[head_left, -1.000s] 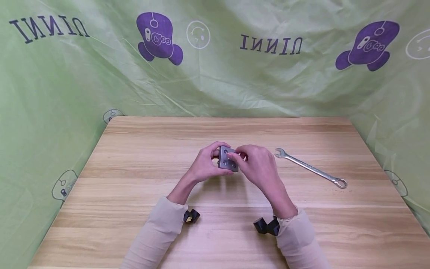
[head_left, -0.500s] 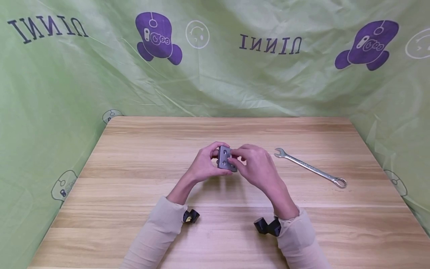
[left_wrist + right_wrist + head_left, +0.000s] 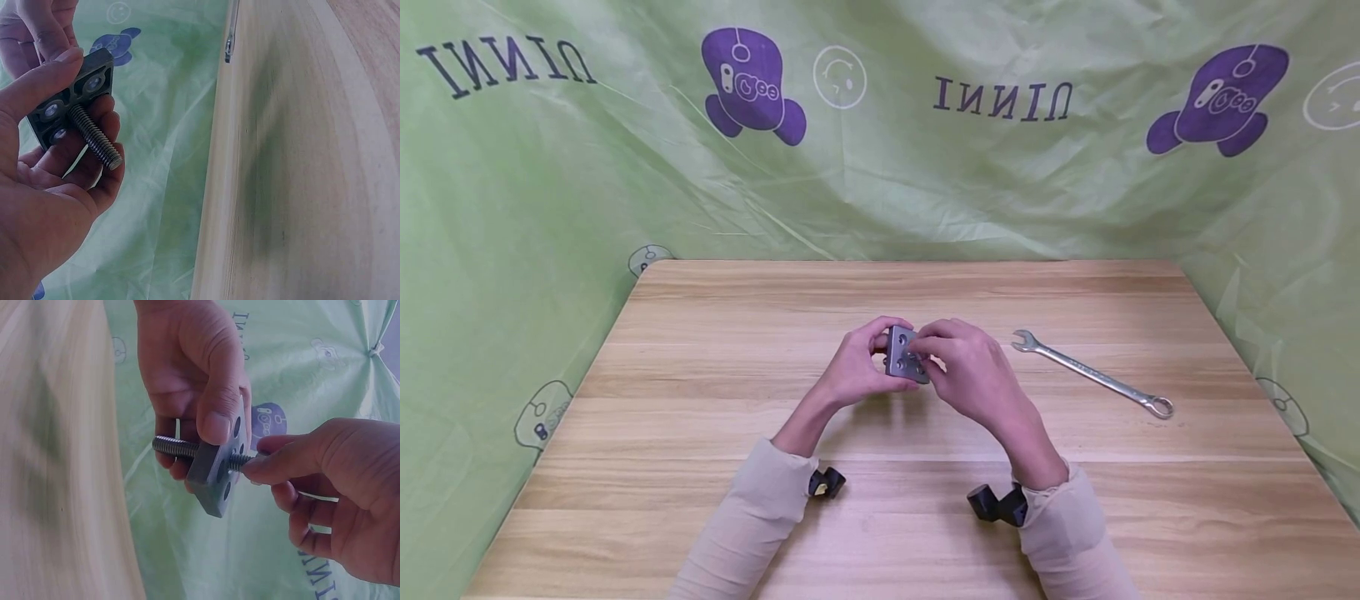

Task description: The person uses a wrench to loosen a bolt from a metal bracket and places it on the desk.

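Note:
My left hand (image 3: 859, 367) grips a small grey metal plate (image 3: 895, 352) by its edges, above the wooden table. Several round holes run through the plate. A threaded bolt (image 3: 176, 447) passes through its middle and sticks out on both sides. In the left wrist view, the bolt's free end (image 3: 95, 136) projects from the recessed back, close to the left fingers. Thumb and forefinger of my right hand (image 3: 973, 362) pinch the bolt on the plate's other side, as the right wrist view shows. Those fingers hide that end of the bolt.
To the right of the hands a silver combination wrench (image 3: 1093, 375) lies slantwise on the wooden table (image 3: 700, 500). A green printed cloth (image 3: 880, 183) hangs behind the table and along both sides. Black wrist cameras (image 3: 997, 505) sit below the cuffs.
The right fingers have shifted on the bolt: the thumb has moved down and back from the plate's face, the forefinger leftward over it. Plate and left hand have barely moved.

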A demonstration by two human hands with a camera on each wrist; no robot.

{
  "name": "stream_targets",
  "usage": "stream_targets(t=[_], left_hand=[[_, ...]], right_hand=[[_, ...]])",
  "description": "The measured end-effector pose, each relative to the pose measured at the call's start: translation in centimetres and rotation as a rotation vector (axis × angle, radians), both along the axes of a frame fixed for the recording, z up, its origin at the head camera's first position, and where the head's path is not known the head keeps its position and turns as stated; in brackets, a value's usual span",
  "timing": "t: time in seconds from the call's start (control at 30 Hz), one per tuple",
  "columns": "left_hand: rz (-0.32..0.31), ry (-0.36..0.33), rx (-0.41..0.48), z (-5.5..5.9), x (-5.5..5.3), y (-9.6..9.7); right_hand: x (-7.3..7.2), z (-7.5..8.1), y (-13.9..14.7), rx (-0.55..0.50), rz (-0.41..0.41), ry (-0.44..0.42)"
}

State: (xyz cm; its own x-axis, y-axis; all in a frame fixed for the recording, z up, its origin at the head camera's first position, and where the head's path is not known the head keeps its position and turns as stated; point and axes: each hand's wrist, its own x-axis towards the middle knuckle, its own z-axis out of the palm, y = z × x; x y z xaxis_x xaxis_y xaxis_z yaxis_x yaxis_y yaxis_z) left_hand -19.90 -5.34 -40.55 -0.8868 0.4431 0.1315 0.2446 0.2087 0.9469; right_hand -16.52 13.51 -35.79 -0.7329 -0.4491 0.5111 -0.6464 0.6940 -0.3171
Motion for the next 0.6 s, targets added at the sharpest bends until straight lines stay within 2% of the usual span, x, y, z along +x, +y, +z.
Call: stream_targets(t=[0.23,0.4,0.5,0.6], left_hand=[[0.0,0.0,0.002,-0.03,-0.03,-0.03],[0.011,-0.015,0.0,0.0,-0.01,-0.07],[0.012,-0.009,0.0,0.06,-0.01,-0.09],[0.01,-0.009,-0.001,0.1,-0.02,-0.05]], right_hand=[[-0.09,-0.11,0.15,0.007,0.019,-0.004],[-0.04,-0.02,0.13,0.001,0.002,-0.015],[-0.06,-0.09,0.03,-0.021,-0.06,-0.013],[-0.01,-0.05,-0.1,-0.023,-0.171,-0.037]])
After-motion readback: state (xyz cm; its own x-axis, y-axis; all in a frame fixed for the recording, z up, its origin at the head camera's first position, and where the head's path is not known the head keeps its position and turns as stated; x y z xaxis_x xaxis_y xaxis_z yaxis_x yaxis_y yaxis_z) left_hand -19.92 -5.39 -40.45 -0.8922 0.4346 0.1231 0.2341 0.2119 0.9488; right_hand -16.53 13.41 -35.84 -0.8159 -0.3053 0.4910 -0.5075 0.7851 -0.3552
